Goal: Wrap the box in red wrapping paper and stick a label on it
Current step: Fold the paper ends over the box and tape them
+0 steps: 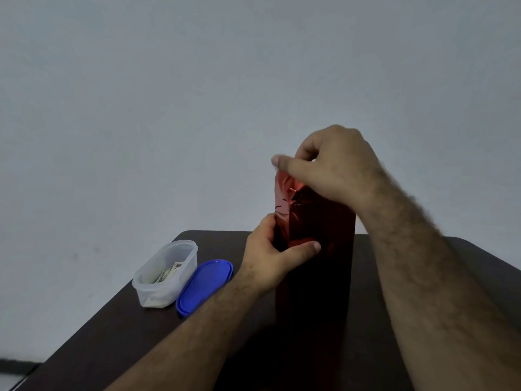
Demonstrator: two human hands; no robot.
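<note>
A pale grey wall (197,94) fills the upper half of the head view. Below it lies a dark brown table (141,334) with rounded far corners.

On the table, right of centre, the box (315,277) stands upright on its end, tall and narrow, already covered by shiny red wrapping paper (284,198). The paper sticks up loose and crinkled above the box's top at the left corner, where light shines through it.

The right hand (332,167) comes in from the lower right and sits at the top of the box. Its thumb and curled fingers pinch the loose paper edge there. The left hand (270,255) grips the box's left side about halfway up, thumb laid across the near face, the other fingers wrapped round the far side and out of sight.

To the left of the box, near the table's left edge, stands a translucent oval plastic container (158,289) with no lid on it. Inside it are some printed paper pieces, standing on edge against the wall; what they show is too small to tell. Just beside the container, on its right, a blue oval lid (204,286) lies flat on the table, between the container and the left forearm.
</note>
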